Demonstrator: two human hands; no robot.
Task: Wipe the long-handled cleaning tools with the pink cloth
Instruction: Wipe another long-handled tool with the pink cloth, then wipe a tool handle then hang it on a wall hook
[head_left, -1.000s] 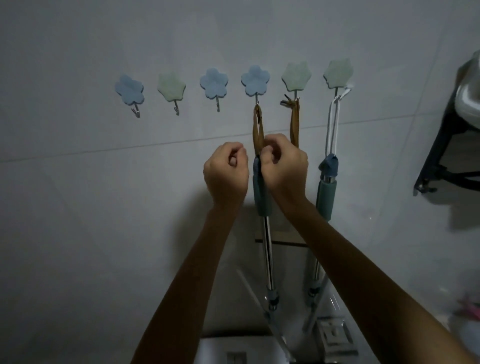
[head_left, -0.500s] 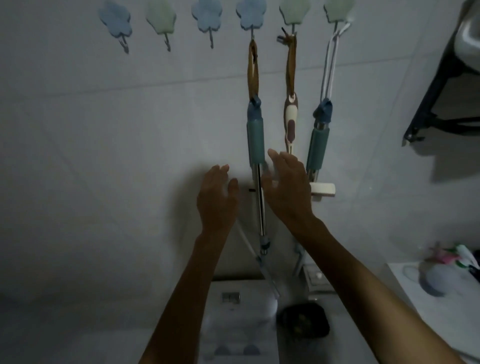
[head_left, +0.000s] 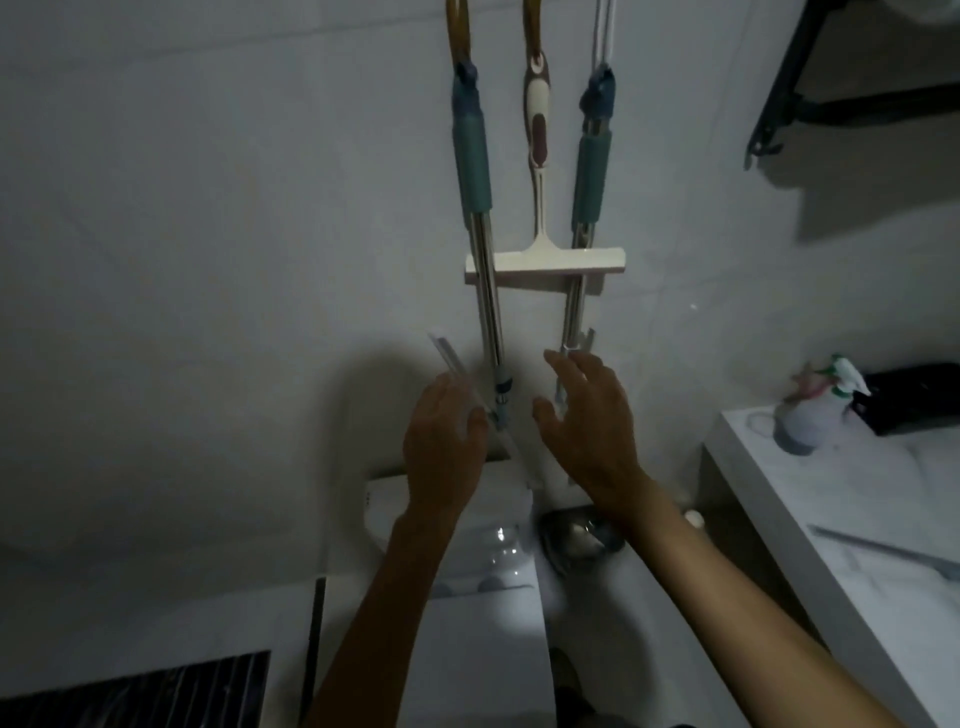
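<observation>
Three long-handled tools are seen hanging against the wall. The left tool (head_left: 471, 145) has a teal grip and a steel shaft, as does the right tool (head_left: 591, 156); between them hangs a short squeegee (head_left: 544, 260), whose cream blade lies across both shafts. The pink cloth cannot be made out with certainty; a pinkish shape is glimpsed beside the spray bottle (head_left: 810, 410) on the white counter (head_left: 779, 519) at the right, well apart from both hands.

The left hand (head_left: 441, 447) is raised near the lower end of the left shaft, fingers loosely spread and nothing held. The right hand (head_left: 587, 415) is held just beside the right shaft, fingers apart and empty; whether it touches the shaft cannot be told.

Several risks are judged likely. The tools hang only by loops, so a shaft knocked by an open hand could be set swinging, and the squeegee resting across both could be dislodged. The toilet cistern (head_left: 467, 571) and a dark dish (head_left: 579, 535) lie directly below and could be struck by a falling tool. In this dim light, a grab could be misjudged.
</observation>
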